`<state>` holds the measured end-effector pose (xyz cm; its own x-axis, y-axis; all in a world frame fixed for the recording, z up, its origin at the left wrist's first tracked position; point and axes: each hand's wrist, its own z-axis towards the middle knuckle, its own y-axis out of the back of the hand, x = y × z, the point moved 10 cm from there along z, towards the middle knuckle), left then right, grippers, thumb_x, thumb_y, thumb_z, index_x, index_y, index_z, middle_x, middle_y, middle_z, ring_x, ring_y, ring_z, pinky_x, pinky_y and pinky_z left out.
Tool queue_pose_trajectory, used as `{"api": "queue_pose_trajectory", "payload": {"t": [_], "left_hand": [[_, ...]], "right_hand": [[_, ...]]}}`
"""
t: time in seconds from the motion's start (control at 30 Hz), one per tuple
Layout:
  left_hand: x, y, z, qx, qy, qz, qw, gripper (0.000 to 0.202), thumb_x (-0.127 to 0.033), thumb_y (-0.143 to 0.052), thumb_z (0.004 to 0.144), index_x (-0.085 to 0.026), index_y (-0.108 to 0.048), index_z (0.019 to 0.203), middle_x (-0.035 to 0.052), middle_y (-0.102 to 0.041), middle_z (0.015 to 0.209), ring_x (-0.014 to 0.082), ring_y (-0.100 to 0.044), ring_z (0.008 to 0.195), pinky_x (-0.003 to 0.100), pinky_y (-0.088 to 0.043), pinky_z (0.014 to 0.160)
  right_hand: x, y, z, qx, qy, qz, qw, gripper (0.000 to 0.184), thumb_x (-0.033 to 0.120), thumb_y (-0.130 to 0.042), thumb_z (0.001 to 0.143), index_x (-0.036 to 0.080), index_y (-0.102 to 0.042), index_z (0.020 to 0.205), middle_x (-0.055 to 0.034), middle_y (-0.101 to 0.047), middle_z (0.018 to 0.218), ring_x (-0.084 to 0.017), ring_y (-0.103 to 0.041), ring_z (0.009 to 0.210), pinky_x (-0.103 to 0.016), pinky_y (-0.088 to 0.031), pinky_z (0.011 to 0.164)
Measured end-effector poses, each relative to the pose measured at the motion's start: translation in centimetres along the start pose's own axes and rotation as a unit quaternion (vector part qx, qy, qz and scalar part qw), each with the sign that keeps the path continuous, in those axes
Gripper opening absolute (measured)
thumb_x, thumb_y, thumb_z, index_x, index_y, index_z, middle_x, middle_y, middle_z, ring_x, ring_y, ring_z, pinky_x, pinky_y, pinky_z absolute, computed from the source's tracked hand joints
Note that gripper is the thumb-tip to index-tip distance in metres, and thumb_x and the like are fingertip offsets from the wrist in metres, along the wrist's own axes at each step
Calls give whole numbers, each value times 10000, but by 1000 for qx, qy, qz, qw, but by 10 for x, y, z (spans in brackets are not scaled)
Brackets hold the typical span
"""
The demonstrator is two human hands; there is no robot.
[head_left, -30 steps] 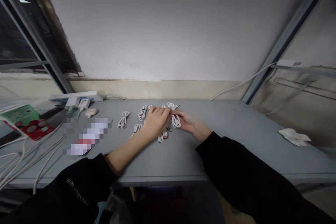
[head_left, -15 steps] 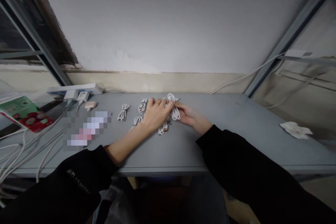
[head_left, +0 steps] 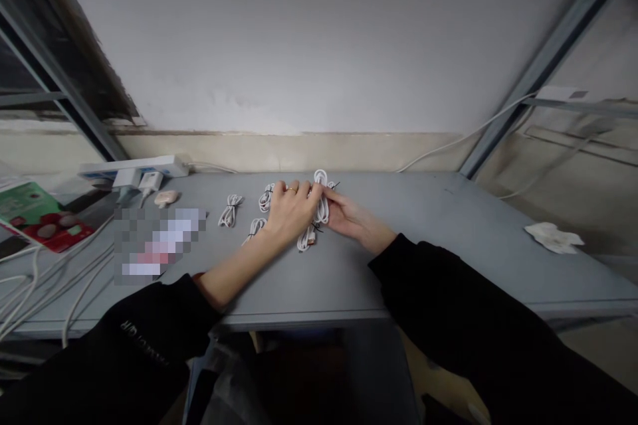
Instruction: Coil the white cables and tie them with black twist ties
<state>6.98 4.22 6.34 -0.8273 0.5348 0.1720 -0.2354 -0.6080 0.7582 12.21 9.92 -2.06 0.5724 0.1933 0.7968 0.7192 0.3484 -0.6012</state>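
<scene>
A white coiled cable (head_left: pixel 321 204) is held upright between both hands above the grey table. My left hand (head_left: pixel 292 210) closes on its left side, back of the hand toward me, a ring on one finger. From the right, my right hand (head_left: pixel 353 219) pinches the same coil with thumb and fingers. Around the left hand lie several other white cable bundles with dark ties: one bundle (head_left: pixel 230 211) apart on the left, another bundle (head_left: pixel 266 198) behind the wrist, a third (head_left: pixel 256 227) beside the forearm, and one (head_left: pixel 306 239) below the held coil. The left hand partly hides some.
A power strip (head_left: pixel 134 167) with plugged-in chargers stands at the back left, a small pinkish case (head_left: pixel 166 198) near it. A green and red package (head_left: pixel 42 216) and loose white cords (head_left: pixel 74 305) lie far left. Crumpled tissue (head_left: pixel 554 238) rests on the right.
The view has shifted slightly, so everything sits a little further left in the picture. Both hands still hold the coiled cable, with barely any change in grip.
</scene>
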Motion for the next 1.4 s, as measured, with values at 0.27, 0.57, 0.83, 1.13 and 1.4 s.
{"api": "queue_pose_trajectory", "payload": {"t": [0.27,0.57,0.83,1.13,1.4], "left_hand": [[28,-3,-1,-21,104,-89,990,200,-201,-380,960,-164,-576,943,109,-679,890,238,-604,834,398,-357,824],[49,-17,-8,-59,174,-383,905,152,-182,-492,879,-162,-633,930,47,-700,842,148,-579,720,283,-427,701],[55,-26,-6,-55,184,-477,858,151,-287,-546,886,-166,-629,851,23,-669,752,127,-568,657,264,-431,644],[51,-34,-5,-75,166,-564,805,73,-246,-563,884,-183,-540,854,-7,-601,705,106,-572,633,252,-459,642],[45,-43,-2,-39,156,-631,759,175,-256,-692,798,-163,-568,880,16,-662,791,126,-637,704,264,-491,691]], "right_hand": [[21,-12,-5,-9,59,-57,997,91,239,-649,846,233,-703,919,-2,-696,961,-160,-613,1002,-313,-457,956],[31,5,-5,-74,126,-135,980,119,183,-733,742,205,-744,858,-32,-730,943,-165,-633,985,-331,-431,993],[28,5,1,-28,121,-153,980,167,240,-744,746,230,-756,912,-19,-725,960,-153,-629,906,-297,-471,890],[25,-4,-1,-10,98,-169,981,205,292,-697,821,239,-724,1017,-20,-708,977,-151,-622,864,-308,-512,821],[27,8,1,-39,87,-159,983,203,224,-698,809,217,-728,1009,-34,-715,976,-126,-613,782,-261,-506,700]]}}
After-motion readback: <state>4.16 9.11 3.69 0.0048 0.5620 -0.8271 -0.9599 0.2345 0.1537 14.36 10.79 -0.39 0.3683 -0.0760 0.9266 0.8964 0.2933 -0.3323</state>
